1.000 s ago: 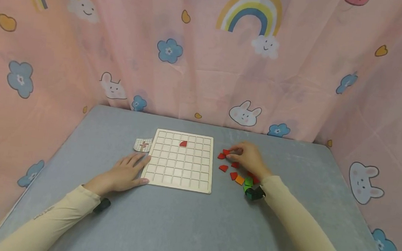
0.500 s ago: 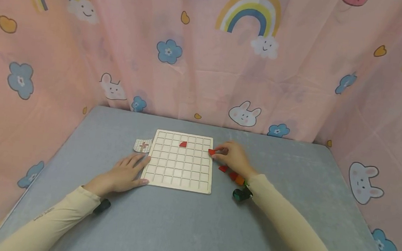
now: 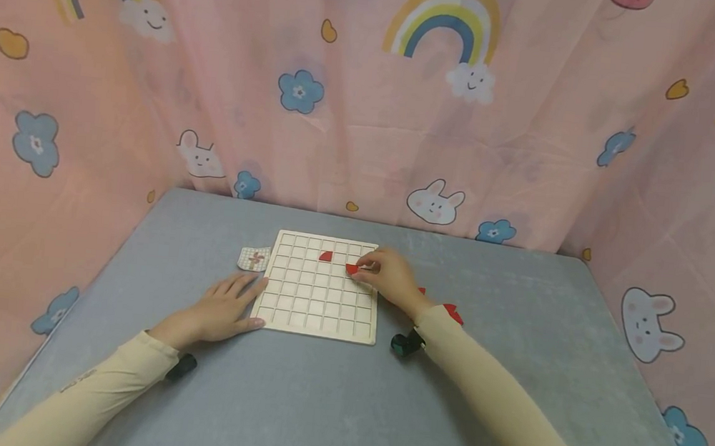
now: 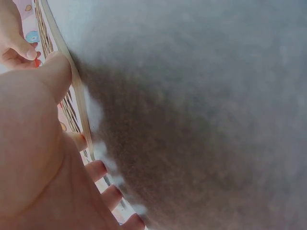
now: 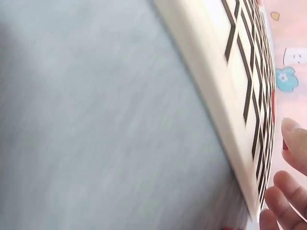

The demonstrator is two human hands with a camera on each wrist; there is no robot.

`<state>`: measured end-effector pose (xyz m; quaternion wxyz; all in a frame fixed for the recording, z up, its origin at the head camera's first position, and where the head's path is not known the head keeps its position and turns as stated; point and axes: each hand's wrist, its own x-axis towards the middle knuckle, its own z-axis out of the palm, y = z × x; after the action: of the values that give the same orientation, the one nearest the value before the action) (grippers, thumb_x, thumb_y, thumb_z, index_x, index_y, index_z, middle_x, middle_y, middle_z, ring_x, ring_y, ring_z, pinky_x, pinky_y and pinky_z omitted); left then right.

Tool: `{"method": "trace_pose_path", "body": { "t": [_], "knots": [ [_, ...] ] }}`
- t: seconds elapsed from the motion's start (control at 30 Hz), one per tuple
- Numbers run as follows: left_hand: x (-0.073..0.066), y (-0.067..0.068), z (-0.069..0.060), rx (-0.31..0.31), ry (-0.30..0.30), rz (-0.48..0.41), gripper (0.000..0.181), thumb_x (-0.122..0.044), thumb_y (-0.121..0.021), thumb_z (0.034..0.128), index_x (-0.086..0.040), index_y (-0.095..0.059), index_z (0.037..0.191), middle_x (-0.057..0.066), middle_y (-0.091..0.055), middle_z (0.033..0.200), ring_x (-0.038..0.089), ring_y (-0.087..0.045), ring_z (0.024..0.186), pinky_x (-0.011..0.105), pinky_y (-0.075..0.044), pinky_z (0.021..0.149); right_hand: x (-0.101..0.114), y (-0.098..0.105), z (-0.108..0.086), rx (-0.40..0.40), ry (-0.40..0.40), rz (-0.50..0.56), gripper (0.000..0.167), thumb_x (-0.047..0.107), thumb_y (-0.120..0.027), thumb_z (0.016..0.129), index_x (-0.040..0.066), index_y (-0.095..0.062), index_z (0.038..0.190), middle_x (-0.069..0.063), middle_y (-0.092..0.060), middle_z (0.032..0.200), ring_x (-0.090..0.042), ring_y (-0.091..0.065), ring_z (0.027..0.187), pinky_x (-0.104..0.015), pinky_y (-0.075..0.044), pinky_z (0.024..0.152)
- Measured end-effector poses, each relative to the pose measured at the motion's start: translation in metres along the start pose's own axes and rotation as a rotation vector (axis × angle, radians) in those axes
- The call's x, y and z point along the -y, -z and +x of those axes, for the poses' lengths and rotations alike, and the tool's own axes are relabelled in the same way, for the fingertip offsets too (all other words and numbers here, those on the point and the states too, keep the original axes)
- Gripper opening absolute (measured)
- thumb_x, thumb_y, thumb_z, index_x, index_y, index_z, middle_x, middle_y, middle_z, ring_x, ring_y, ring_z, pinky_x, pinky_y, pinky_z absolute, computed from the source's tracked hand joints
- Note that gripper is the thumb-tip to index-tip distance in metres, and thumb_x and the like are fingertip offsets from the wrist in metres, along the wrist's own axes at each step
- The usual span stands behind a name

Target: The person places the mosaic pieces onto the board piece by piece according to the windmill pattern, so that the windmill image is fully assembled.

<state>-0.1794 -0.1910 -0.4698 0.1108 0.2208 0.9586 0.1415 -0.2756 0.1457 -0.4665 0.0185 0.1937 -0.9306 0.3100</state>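
beige left sleeve (image 3: 103, 378) and right sleeve (image 3: 497, 387) reach in from the near side across a grey table (image 3: 288, 403), with dark devices (image 3: 183, 366) strapped at the wrists.

the left hand (image 3: 216, 316) has not shifted: palm down, fingers spread and relaxed, thumb by the near left corner of the pale gridded board (image 3: 318, 299), fingertips along its left edge. it clasps nothing and seems to be steadying the board.

off to the right, loose red pieces (image 3: 453, 314) lie on the table, partly behind the right forearm, so i cannot count them.

what has changed is with the right hand (image 3: 387, 276). half a second ago its red piece (image 3: 351, 270) was at the board's right border; now it is over the grid, right of and slightly nearer than the red tile (image 3: 326, 257) already lying in a cell. the carry looks nearly complete, the setting down not yet done. thumb and finger pinch the piece firmly enough to keep it; the other fingers bend loosely, the forearm slanting in from the right. whether the piece touches the board, or which cell is under it, i cannot tell.

a small patterned card (image 3: 253, 259) sits just beside the board's left edge; beyond hangs a pink curtain (image 3: 365, 145).
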Motion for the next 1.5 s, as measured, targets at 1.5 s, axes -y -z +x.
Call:
{"method": "trace_pose_path", "body": {
  "t": [1.5],
  "knots": [
    [-0.004, 0.003, -0.003, -0.019, -0.006, 0.003, 0.080, -0.050, -0.053, 0.0982, -0.004, -0.024, 0.156, 0.026, -0.020, 0.160, 0.052, -0.018, 0.147, 0.071, -0.020, 0.114, 0.036, -0.032, 0.023, 0.047, 0.009, 0.041, 0.019, 0.027, -0.079, 0.085, 0.014, -0.077, 0.098, -0.003, -0.067, 0.098, -0.018, -0.058, 0.089, -0.032, -0.050, 0.079]
  ]
}}
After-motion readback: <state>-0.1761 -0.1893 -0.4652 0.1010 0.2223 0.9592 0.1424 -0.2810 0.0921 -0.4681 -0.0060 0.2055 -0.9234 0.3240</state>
